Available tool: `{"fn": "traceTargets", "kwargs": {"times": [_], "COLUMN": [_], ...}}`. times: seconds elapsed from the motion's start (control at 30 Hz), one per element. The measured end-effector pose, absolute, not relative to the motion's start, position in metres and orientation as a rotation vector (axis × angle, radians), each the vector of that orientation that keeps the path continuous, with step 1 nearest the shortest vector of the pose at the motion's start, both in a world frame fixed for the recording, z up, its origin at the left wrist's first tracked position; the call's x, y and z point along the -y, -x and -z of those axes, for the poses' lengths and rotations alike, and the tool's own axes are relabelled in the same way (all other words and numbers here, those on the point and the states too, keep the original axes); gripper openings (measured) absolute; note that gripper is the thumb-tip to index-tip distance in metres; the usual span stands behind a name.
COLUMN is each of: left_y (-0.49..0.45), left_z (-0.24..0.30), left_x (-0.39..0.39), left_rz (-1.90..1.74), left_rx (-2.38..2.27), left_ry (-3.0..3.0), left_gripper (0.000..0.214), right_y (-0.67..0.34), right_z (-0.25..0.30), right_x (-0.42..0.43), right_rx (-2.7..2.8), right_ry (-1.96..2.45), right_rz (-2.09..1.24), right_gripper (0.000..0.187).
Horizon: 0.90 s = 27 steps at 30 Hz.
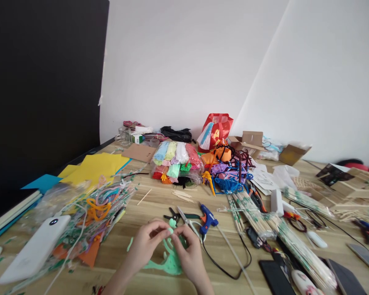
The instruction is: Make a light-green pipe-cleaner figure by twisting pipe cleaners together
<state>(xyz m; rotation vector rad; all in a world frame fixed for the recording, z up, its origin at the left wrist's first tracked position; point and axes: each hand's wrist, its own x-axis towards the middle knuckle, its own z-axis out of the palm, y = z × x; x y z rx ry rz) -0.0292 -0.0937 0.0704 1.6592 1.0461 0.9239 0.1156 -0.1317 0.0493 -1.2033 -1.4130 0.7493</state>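
Observation:
My left hand (145,245) and my right hand (189,254) meet low in the middle of the view, over a wooden table (160,196). Both pinch a mint-green pipe-cleaner shape (171,259), its top (172,223) rising between my fingertips and its base spreading below my hands. Fingers of both hands are curled closed on it. Scissors (184,217) and a blue glue gun (208,218) lie just beyond my hands.
Bags of coloured pipe cleaners (176,162) and a tangled pile (229,172) sit mid-table. Bundles of bamboo sticks (264,221) lie right. A white power bank (37,250), plastic-wrapped craft bits and yellow paper (94,166) are left. A red bag (217,129) and boxes stand by the wall.

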Motion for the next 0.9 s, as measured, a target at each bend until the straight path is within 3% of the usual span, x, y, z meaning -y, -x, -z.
{"fn": "traceTargets", "kwargs": {"times": [0.4,0.67,0.9], "left_y": [0.030,0.031,0.030], "left_z": [-0.079,-0.078,-0.077], "left_x": [0.103,0.103,0.099], "left_rz": [-0.759,-0.735,-0.822], "left_rx": [-1.362,-1.356,-1.144], "left_ry": [-2.285,-2.328,-1.988], "left_gripper": [0.017,0.019,0.016], "right_y": [-0.111,-0.111,-0.116], "right_z": [-0.040,-0.041,-0.044], "right_x": [0.135,0.134,0.134], "right_rx": [1.544,1.572,1.491], "right_ry": [1.249,1.247,1.200], "right_rz": [-0.593,-0.602,-0.632], "right_gripper": [0.010,0.010,0.010]}}
